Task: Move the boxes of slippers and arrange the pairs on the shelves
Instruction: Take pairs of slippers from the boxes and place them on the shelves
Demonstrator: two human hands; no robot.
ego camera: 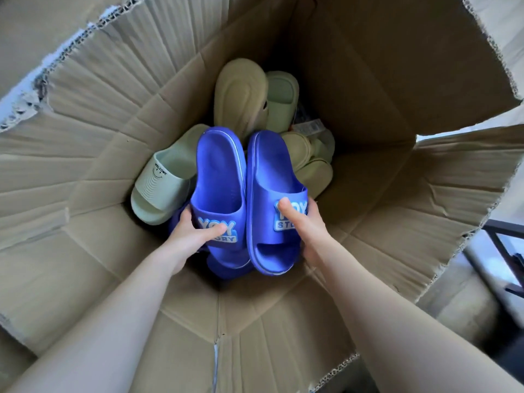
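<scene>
Blue slippers (218, 171) with light-blue-and-white logos (230, 237), pale green slippers (158, 191), brown cardboard box (368, 109).

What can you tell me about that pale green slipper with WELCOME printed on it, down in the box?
The pale green slipper is a one-piece slide that looks like soft moulded foam. Its wide ribbed strap carries a small black WELCOME and a smiley face; the toe is open. It lies sole down, tilted, deep in the cardboard box, toe toward the near left. A blue slipper overlaps its right edge. No hand touches it.
</scene>
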